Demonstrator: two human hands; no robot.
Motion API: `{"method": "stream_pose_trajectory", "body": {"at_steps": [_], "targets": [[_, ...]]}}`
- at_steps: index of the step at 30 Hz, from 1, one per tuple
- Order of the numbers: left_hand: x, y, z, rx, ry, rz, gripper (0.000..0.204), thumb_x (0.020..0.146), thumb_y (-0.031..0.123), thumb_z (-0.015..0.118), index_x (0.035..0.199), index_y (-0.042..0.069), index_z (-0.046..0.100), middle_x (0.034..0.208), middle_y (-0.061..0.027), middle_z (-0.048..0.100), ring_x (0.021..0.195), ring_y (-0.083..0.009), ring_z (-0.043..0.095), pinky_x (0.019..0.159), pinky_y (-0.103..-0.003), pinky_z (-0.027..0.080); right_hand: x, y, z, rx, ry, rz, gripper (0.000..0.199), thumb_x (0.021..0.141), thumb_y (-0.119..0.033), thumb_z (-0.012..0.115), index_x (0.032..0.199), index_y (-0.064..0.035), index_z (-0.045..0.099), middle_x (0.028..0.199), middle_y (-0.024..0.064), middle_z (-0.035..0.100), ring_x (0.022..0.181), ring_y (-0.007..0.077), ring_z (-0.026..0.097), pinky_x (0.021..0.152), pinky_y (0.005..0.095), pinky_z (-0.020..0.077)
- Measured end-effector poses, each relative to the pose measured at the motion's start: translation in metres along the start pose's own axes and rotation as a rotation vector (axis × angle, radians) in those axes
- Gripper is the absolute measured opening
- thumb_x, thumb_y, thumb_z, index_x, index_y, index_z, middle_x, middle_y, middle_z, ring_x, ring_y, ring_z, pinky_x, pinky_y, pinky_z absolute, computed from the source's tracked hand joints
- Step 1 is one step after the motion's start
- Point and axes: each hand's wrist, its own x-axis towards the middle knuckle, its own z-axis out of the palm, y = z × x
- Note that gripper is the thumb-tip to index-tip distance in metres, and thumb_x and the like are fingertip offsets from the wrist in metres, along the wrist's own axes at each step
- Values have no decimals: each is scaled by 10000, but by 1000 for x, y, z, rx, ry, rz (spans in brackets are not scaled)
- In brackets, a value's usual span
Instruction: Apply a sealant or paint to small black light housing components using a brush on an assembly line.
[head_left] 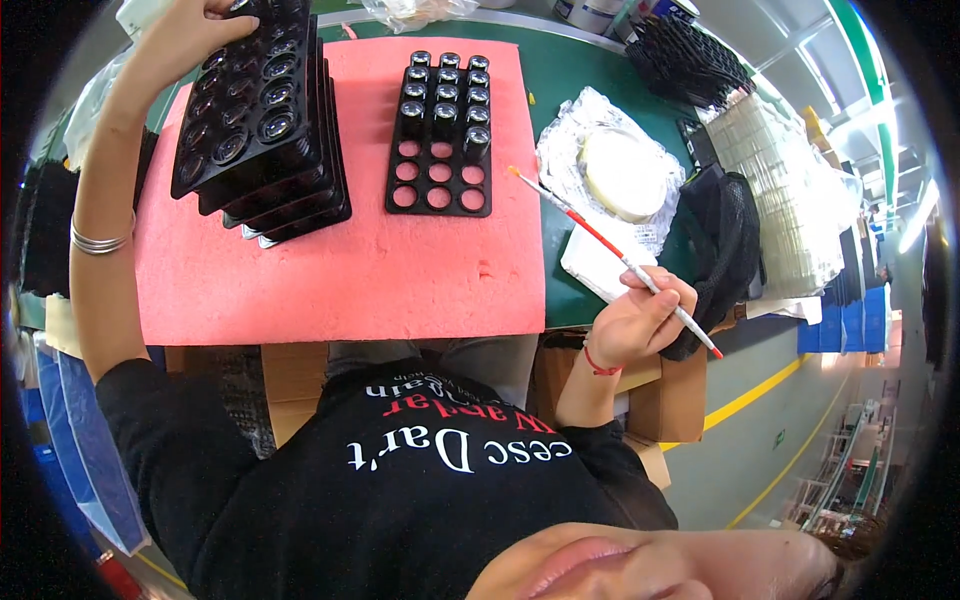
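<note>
On a pink foam mat (350, 290) stands a stack of black trays (255, 150) with round lens-topped parts in their pockets. My left hand (222, 28) reaches to the far end of this stack, fingers curled at a black part there; the picture's upper edge cuts off some of them. To the right lies a black rack (440, 185) with three columns of holes. Glass-topped black cylinders (446, 95) fill its far rows, while several nearer holes show pink mat. My right hand (645, 318) grips a thin red-and-white brush (600, 238), its yellowish tip pointing toward the rack.
Right of the mat, a round cream-coloured pad (618, 175) rests on crumpled foil-like wrapping, beside a folded white cloth (598, 262). A black mesh bag (722, 240) and stacked clear trays (775, 190) stand farther right. Cardboard boxes (665, 400) sit below the green table's edge.
</note>
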Motion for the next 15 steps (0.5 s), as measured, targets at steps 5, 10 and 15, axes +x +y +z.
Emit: {"method": "stream_pose_trajectory", "body": {"at_steps": [5,10,15], "targets": [[6,-2,-5,136,-56,-8,295,721,260,598,647,-3,485,544,33,371,523,-48,352,471,-238,286,0,0,0,1,11,0,254,890,-239,370,799,-12,439,616,96,471,542,138,449,530,243,374],[5,-4,-5,93,-51,-17,328,708,287,602,637,-6,473,548,34,356,529,-51,355,472,-239,287,-1,-1,1,13,18,-2,255,889,-239,376,795,-12,443,619,95,472,543,136,451,523,238,373],[-15,15,-19,306,30,-87,340,705,336,609,715,10,512,570,-20,437,539,-132,424,530,-267,355,-2,0,3,34,10,6,249,890,-234,374,798,-12,442,638,97,477,549,138,455,528,240,376]]}}
